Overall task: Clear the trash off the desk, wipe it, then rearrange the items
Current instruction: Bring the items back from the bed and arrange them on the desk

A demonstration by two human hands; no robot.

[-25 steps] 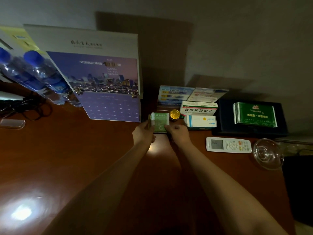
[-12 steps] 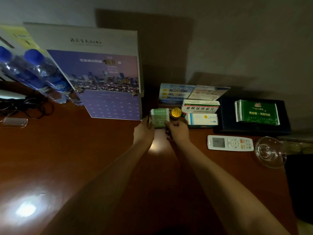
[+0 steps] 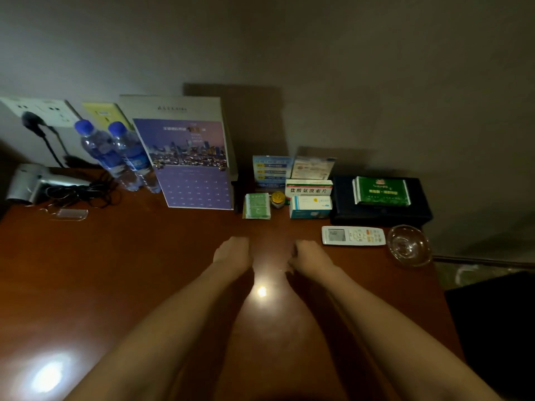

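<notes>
Two bare hands are held above a dark wooden desk (image 3: 115,270), neither grasping anything. The left hand (image 3: 233,254) is seen from the back with its fingers turned down out of sight, so how far they are curled cannot be told; the right hand (image 3: 307,256) is loosely curled and empty. A stack of green packets (image 3: 257,206) is set at 12 o'clock from the hands, near the wall, clear of both. Just beside it at 3 o'clock a small gold-lidded jar (image 3: 277,199) is placed, then two medicine boxes (image 3: 309,199), one behind the other. A white remote control (image 3: 353,235) lies at 2 o'clock from the right hand, with a glass ashtray (image 3: 408,245) just beyond its far end. A black tray (image 3: 382,214) at the back carries a green pack (image 3: 382,191). A purple calendar (image 3: 189,163) is propped at 11 o'clock, two water bottles (image 3: 115,157) just to its left. A hair dryer (image 3: 37,182) and its coiled cord are laid at the far left edge.
</notes>
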